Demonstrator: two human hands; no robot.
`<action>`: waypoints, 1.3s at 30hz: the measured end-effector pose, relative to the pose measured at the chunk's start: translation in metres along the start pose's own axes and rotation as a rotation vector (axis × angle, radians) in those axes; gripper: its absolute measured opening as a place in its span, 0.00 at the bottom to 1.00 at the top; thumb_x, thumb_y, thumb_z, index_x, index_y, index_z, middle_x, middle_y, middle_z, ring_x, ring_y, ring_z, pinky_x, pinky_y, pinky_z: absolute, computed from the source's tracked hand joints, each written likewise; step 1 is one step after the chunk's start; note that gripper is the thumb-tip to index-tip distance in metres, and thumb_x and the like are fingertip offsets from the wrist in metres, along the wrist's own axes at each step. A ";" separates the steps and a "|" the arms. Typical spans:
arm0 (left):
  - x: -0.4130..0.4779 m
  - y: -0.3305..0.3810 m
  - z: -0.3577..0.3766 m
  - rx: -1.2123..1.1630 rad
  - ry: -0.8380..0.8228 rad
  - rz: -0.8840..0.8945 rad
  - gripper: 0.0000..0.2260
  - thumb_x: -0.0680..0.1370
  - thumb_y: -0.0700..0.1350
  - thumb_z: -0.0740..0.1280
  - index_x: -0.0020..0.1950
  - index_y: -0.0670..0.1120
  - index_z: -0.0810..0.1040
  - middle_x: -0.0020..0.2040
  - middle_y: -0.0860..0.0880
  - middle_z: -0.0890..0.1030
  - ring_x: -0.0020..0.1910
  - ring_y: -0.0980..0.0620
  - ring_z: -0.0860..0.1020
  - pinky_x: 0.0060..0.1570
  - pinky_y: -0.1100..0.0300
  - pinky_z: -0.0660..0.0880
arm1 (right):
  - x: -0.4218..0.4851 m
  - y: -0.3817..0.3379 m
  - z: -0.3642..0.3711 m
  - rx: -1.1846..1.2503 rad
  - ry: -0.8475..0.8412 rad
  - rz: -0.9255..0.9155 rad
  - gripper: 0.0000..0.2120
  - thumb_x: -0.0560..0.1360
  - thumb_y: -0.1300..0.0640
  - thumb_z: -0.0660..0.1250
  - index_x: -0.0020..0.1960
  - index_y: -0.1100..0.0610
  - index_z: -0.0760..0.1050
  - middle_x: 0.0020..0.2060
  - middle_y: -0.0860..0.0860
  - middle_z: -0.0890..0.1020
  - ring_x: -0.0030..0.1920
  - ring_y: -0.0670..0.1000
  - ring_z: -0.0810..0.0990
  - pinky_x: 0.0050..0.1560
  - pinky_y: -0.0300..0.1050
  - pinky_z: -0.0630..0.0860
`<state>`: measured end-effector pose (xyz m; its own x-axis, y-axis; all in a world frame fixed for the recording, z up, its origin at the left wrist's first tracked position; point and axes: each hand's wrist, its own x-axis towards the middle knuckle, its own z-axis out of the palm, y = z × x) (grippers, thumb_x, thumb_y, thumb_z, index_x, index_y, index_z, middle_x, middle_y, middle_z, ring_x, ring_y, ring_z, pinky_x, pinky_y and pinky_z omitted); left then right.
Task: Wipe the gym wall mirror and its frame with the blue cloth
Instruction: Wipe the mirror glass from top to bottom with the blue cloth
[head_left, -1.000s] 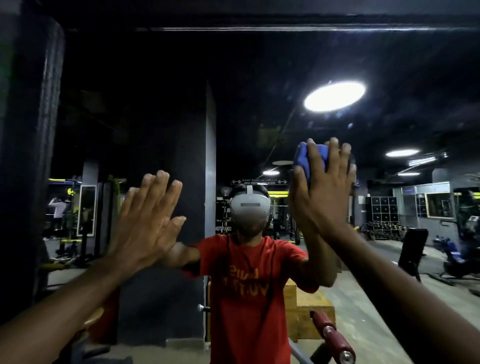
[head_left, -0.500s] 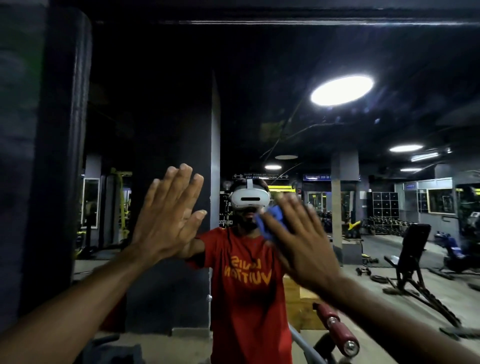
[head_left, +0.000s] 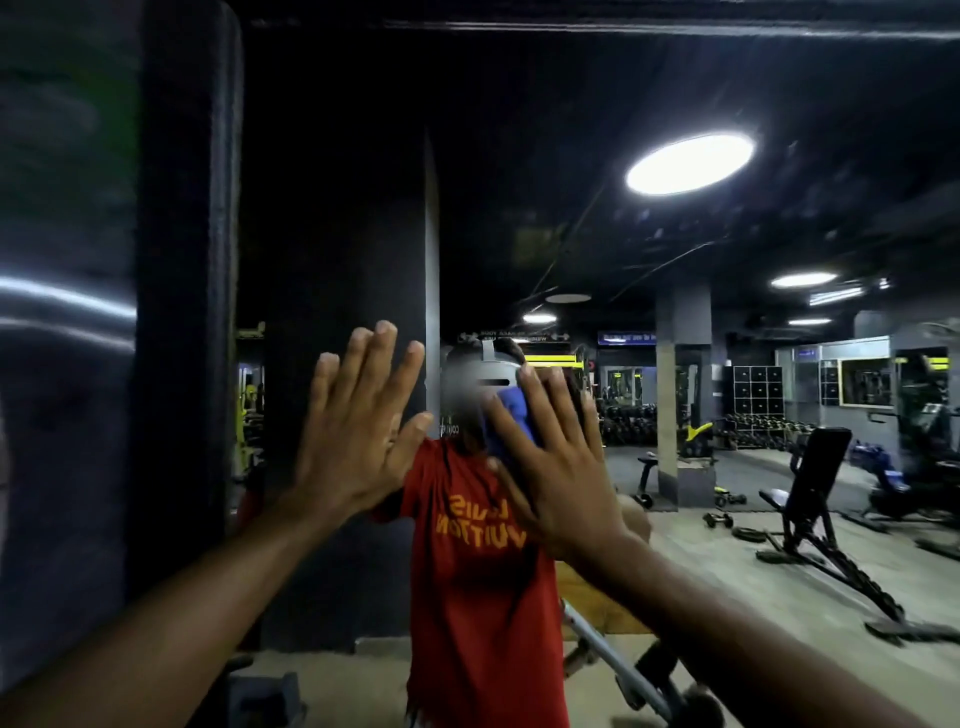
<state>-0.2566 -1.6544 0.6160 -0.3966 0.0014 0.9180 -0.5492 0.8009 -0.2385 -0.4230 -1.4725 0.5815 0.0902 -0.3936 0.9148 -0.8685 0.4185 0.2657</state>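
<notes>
My right hand (head_left: 561, 467) presses the cloth (head_left: 511, 415) flat on the mirror (head_left: 571, 234) at centre frame, fingers straight and spread, gripping nothing. My left hand (head_left: 358, 431), fingers straight too, seems planted on the glass just beside it. I see two risks: the cloth is only pinned and could slip out mid-stroke, and the bare left palm could leave prints.

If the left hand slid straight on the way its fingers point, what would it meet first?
Up and slightly right of the left hand the mirror looks free. The first obstacle is probably the top frame, though depth is unclear.
</notes>
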 end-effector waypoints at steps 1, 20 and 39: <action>0.000 -0.003 -0.002 -0.007 -0.017 0.017 0.33 0.82 0.61 0.50 0.84 0.50 0.47 0.84 0.47 0.41 0.83 0.46 0.40 0.79 0.40 0.43 | -0.013 -0.003 0.002 -0.024 -0.023 -0.034 0.30 0.83 0.40 0.54 0.82 0.46 0.51 0.82 0.56 0.48 0.81 0.59 0.42 0.78 0.64 0.49; -0.029 -0.125 -0.020 0.187 -0.006 0.188 0.33 0.83 0.63 0.48 0.84 0.49 0.48 0.84 0.44 0.45 0.83 0.45 0.45 0.80 0.43 0.49 | 0.037 -0.124 0.043 -0.032 0.030 -0.002 0.33 0.81 0.40 0.57 0.82 0.46 0.51 0.82 0.55 0.48 0.81 0.60 0.42 0.79 0.61 0.43; -0.117 -0.206 -0.028 0.126 -0.019 0.168 0.33 0.83 0.56 0.53 0.83 0.43 0.50 0.84 0.43 0.48 0.83 0.44 0.46 0.81 0.47 0.46 | 0.079 -0.220 0.066 0.010 0.030 -0.093 0.30 0.82 0.41 0.54 0.82 0.48 0.56 0.81 0.57 0.52 0.81 0.60 0.45 0.78 0.64 0.47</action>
<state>-0.0764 -1.8026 0.5662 -0.5037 0.1160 0.8561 -0.5613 0.7094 -0.4263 -0.2568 -1.6493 0.5755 0.1850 -0.4059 0.8950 -0.8605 0.3730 0.3470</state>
